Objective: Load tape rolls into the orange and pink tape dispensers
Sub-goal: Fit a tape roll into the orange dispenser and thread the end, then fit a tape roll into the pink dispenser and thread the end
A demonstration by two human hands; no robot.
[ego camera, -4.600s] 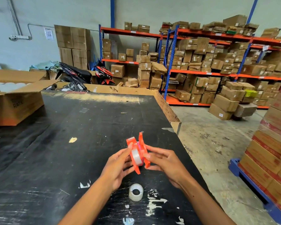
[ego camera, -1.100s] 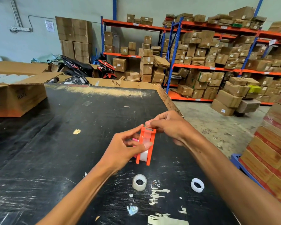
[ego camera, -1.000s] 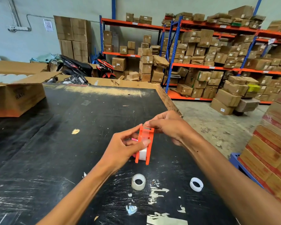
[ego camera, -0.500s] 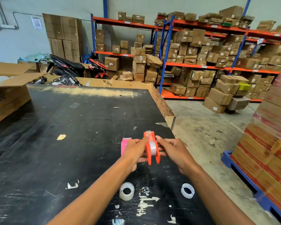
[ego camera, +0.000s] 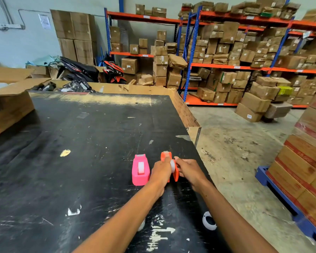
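Note:
The orange tape dispenser [ego camera: 175, 173] stands on the black table [ego camera: 80, 143] with a tape roll showing between its sides. My left hand [ego camera: 160, 172] grips its left side and my right hand [ego camera: 189, 171] its right side. Right beside it on the left stands the pink tape dispenser [ego camera: 140, 170], upright, with a clear tape roll in it. A loose tape roll [ego camera: 141, 225] lies nearer me, mostly hidden under my left forearm. A white plastic ring [ego camera: 208, 220] lies by my right forearm.
An open cardboard box [ego camera: 9, 105] sits at the table's far left. The table's right edge [ego camera: 193, 128] drops to the concrete floor. Stacked cartons on a blue pallet [ego camera: 306, 161] stand to the right; shelves of boxes fill the back.
Both hands have lowered the orange dispenser from mid-air down onto the table beside the pink one. The view has shifted forward, so the loose roll and ring now lie under my forearms.

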